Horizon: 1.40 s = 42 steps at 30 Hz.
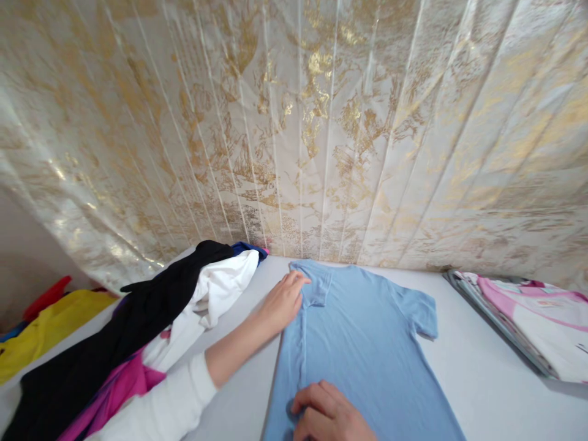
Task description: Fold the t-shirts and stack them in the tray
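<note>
Light-blue cotton fills the lower middle of the frame: the blue T-shirt (pixel 367 349) lies flat on the white table (pixel 478 367), its left side folded in, the other sleeve spread toward the right. My left hand (pixel 282 301), fingers loosely open and holding nothing, rests on the folded sleeve near the shirt's top left corner. My right hand (pixel 328 416), at the bottom edge of the frame, is curled down onto the fold line, pinching a bit of cloth. To do this fold well, I judge I should keep both hands on the same crease so it runs straight, press flat and sweep the wrinkles outward before letting go. At left, near my left arm, lies a pile of unfolded clothes (pixel 138 331); at far right, well apart, a folded stack (pixel 528 318).
</note>
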Motion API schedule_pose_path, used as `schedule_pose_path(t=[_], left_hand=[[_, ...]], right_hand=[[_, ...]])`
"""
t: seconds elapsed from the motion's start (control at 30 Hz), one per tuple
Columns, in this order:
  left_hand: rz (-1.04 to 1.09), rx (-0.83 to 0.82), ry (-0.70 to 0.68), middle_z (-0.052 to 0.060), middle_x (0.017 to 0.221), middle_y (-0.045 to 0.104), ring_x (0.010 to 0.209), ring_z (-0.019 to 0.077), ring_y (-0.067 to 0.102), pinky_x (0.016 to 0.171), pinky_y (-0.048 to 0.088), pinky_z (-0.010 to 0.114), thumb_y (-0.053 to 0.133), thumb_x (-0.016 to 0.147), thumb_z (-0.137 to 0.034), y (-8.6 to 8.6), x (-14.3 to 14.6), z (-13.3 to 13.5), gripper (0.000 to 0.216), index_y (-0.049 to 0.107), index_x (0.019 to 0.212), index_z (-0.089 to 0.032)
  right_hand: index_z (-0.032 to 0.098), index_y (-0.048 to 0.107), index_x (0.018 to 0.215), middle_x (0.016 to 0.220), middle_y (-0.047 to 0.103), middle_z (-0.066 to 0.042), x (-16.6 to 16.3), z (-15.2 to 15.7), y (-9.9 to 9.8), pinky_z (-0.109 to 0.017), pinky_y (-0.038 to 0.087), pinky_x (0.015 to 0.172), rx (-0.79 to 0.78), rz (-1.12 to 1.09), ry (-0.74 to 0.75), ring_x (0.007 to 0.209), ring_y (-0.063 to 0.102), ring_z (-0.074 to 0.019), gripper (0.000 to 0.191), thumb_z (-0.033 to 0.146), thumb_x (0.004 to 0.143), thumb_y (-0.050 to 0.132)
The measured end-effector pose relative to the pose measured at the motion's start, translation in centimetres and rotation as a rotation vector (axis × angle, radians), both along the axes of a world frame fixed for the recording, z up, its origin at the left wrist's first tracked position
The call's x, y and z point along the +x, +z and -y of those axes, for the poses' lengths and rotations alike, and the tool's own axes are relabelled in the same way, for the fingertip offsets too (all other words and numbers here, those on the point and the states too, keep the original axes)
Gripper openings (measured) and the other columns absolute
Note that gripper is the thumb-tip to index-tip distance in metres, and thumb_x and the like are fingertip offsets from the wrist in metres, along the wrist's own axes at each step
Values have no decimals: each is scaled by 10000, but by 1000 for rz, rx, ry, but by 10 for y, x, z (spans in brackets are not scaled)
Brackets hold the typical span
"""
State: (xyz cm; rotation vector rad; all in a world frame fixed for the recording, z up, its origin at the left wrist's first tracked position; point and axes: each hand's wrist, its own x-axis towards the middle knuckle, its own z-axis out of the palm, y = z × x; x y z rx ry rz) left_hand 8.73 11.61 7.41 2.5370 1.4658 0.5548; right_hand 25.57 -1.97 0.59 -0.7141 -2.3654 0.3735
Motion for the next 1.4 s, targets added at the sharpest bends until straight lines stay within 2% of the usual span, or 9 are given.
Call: schedule_pose_path(t=[0.1,0.2,0.37,0.47,0.57,0.73,0.9,1.07,1.4], left_hand=[[107,-48,-137,27,1241,507,1183,168,474,1051,353,282,437,838,-44,-2,-14,70,393,528,1154,-260],[227,-158,-159,24,1147,536,1115,171,495,994,376,291,416,834,-40,-8,-34,127,300,532,1005,-258],[99,-194,-329,24,1052,591,956,209,538,841,408,313,627,803,-234,-17,-59,176,188,541,958,-296],[22,-154,-276,23,1051,600,962,216,532,834,388,326,670,798,-259,-13,-60,183,208,550,966,-285],[13,-131,-218,5,1001,611,940,201,529,838,377,319,669,795,-183,-6,-56,184,190,558,925,-265],[73,-74,-199,14,909,610,865,193,529,782,384,316,575,870,-183,-7,-53,182,59,586,869,-241],[142,-19,-199,23,898,590,845,184,519,760,384,293,495,866,-87,-10,-52,185,120,525,893,-200],[196,45,-259,8,871,571,795,159,509,753,387,266,416,873,-24,-13,-52,186,189,442,830,-206],[215,234,-402,23,957,553,769,137,507,707,402,239,309,1012,-235,-34,-58,180,289,570,887,-229]], right_hand=[[230,630,850,1002,652,-12,2,3,16,-214,476,763,-137,-42,48,845,598,-122,293,-5,775,471],[214,621,899,1049,635,-39,4,8,29,-239,472,821,-191,-42,69,931,589,-139,390,-37,688,409],[237,588,882,1044,626,-27,4,22,22,-246,454,738,-60,-14,0,842,560,-158,399,-36,649,413],[253,581,879,941,639,6,4,30,21,-224,440,700,-32,92,-7,784,551,-151,412,-50,651,422],[260,582,965,986,652,24,4,36,28,-212,448,741,-112,206,-31,838,568,-144,491,-71,634,435],[232,593,994,1063,654,1,1,35,32,-250,465,814,-154,161,-61,907,571,-165,476,-53,624,501],[233,628,983,1090,661,-28,1,33,32,-270,490,806,-8,145,-73,922,580,-177,292,32,790,538],[228,617,1099,1095,675,-36,3,32,31,-283,514,794,71,156,-94,905,587,-183,383,18,802,498],[225,579,1128,1177,677,-46,3,30,29,-308,514,844,171,164,-90,988,600,-203,389,38,795,504]])
